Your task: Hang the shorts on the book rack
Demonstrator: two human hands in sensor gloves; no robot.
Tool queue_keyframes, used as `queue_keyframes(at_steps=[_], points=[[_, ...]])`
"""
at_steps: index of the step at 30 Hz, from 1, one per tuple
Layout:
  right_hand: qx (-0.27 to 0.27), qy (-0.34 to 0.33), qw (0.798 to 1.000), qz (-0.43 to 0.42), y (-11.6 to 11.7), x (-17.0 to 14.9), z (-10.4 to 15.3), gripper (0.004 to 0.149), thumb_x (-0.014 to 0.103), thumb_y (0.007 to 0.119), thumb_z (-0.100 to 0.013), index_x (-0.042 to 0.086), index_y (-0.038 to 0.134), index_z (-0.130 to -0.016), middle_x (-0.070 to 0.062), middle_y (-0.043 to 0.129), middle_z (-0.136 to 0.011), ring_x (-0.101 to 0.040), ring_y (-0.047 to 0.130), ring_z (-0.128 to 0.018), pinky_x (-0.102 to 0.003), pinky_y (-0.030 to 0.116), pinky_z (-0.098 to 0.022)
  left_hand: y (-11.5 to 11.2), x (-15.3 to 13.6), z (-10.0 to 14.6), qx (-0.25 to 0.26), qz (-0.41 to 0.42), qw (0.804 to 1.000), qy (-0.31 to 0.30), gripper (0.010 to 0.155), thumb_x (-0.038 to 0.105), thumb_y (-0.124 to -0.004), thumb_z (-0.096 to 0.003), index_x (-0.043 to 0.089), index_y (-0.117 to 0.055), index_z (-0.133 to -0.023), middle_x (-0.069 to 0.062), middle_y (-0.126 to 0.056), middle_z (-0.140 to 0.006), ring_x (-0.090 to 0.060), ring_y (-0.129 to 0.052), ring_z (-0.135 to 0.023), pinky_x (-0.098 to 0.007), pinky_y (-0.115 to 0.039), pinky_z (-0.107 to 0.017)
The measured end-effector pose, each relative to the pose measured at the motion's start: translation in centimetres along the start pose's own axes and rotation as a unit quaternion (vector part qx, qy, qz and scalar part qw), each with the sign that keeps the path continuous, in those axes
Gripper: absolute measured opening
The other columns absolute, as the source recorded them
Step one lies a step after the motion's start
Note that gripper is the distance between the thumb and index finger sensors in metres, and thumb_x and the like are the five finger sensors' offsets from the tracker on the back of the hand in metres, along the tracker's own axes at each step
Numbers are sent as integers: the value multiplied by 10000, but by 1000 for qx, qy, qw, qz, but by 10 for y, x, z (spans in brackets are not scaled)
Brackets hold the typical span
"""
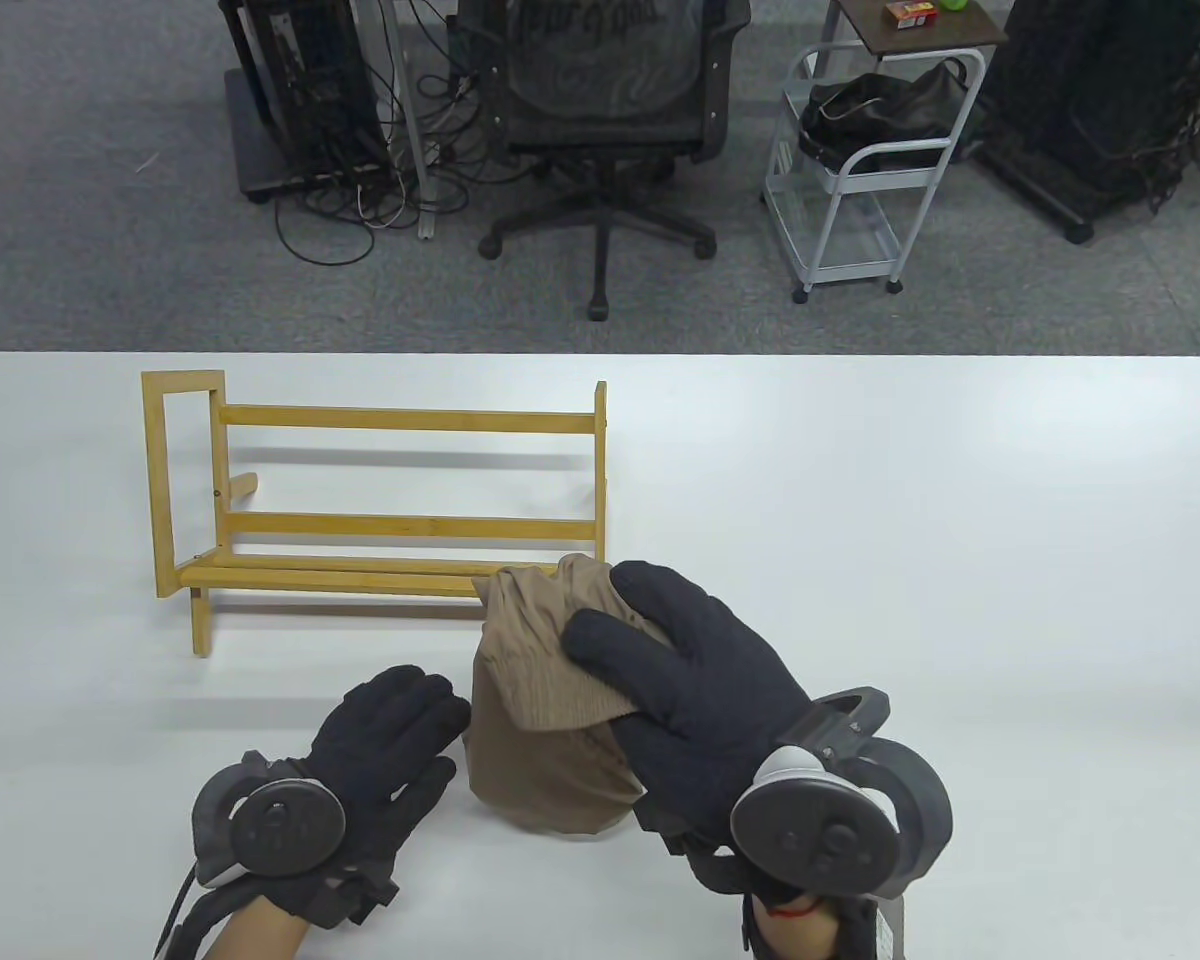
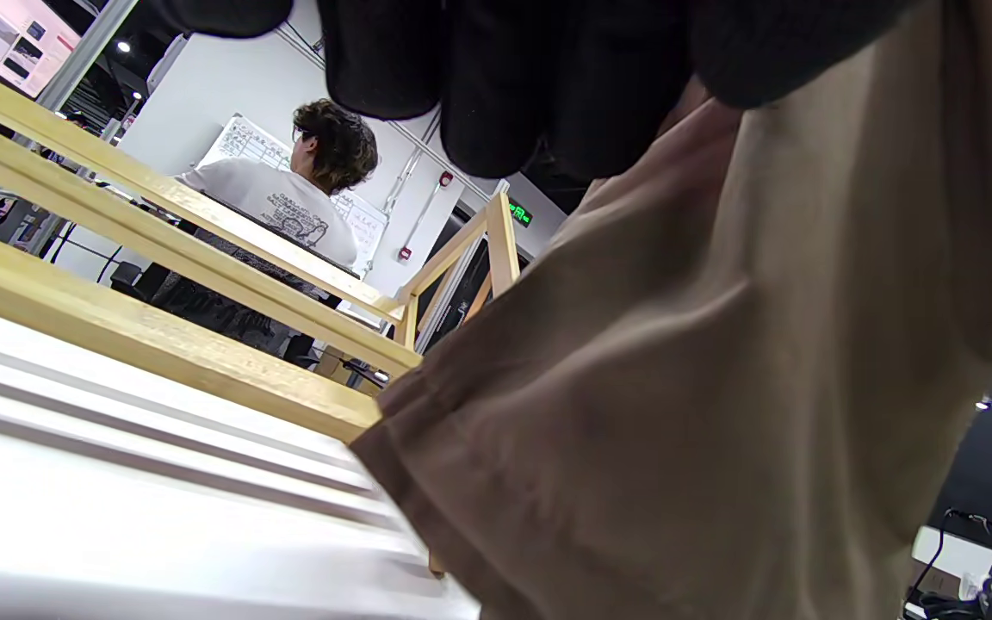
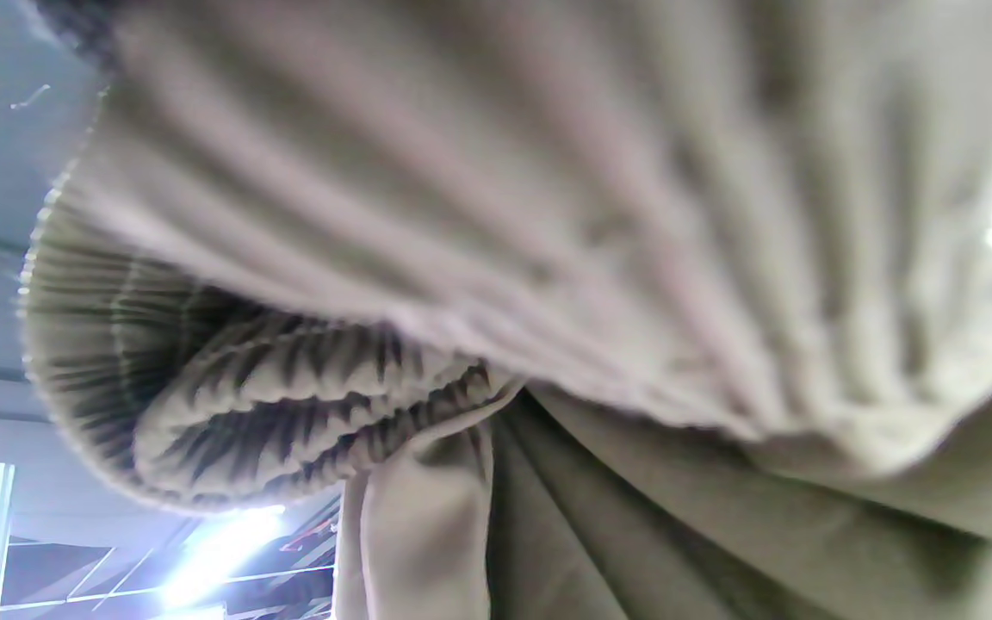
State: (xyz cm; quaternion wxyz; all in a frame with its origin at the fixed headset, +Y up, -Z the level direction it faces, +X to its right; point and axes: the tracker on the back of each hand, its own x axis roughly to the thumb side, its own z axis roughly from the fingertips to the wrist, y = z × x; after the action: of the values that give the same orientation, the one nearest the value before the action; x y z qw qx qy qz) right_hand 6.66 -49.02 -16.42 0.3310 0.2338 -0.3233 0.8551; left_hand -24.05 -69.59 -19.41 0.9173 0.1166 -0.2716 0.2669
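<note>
A bundle of tan shorts hangs bunched over the table's front middle. My right hand grips it from above at the ribbed waistband; the cloth fills the right wrist view. My left hand lies just left of the shorts with fingers stretched out, fingertips at the cloth's edge, holding nothing. The wooden book rack stands on the table's left half, just behind the shorts; its rails also show in the left wrist view.
The white table stretches bare to the right of the rack. Beyond its far edge stand an office chair, a white cart and cabled equipment. A person in a white shirt shows in the left wrist view.
</note>
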Motion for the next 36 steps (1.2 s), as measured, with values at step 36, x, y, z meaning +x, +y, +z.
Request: queue_keyframes(at_steps=[36], points=[[27,-9,1000,-4,10,3,6,350,340,880,-449,397,843,-792,4,805,-979,-264,970,-667,-345,913,-458,44,67,-133,-110,345,920,-153,990,498,-970,-413,300,-336,-1146,-56,-476,-1233,-455,-509,-1140,-616,-520,-770]])
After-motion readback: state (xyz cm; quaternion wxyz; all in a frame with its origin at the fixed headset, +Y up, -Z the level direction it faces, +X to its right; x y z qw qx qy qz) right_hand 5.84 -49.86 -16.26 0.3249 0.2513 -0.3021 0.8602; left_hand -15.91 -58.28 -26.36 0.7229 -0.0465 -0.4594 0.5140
